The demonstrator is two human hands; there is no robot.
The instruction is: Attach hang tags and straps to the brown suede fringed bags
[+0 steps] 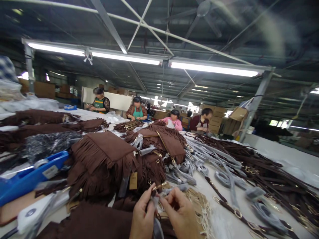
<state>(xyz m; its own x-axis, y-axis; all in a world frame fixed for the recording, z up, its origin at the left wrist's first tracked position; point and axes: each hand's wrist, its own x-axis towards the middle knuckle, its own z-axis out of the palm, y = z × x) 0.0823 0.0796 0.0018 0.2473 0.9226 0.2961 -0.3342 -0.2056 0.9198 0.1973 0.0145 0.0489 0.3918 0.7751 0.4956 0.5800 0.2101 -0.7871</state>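
Low in the middle of the view, my left hand (144,212) pinches the end of a strap with a gold-coloured metal fitting (159,187). Grey plastic wrap (157,229) hangs below the fingers. Close beside it my right hand (181,209) is closed, thumb and forefinger pressed together at the same spot; what exactly they grip is too small to make out. Under and in front of the hands lie brown fringed bags (107,151). A tan paper tag (133,181) hangs from one of them.
A blue tape dispenser (32,174) and a white power strip (35,212) lie at left. Brown straps (249,166) and grey plastic-wrapped straps (224,179) cover the right. Tan tags with white strings (203,209) lie beside my right hand. Several people sit across the table.
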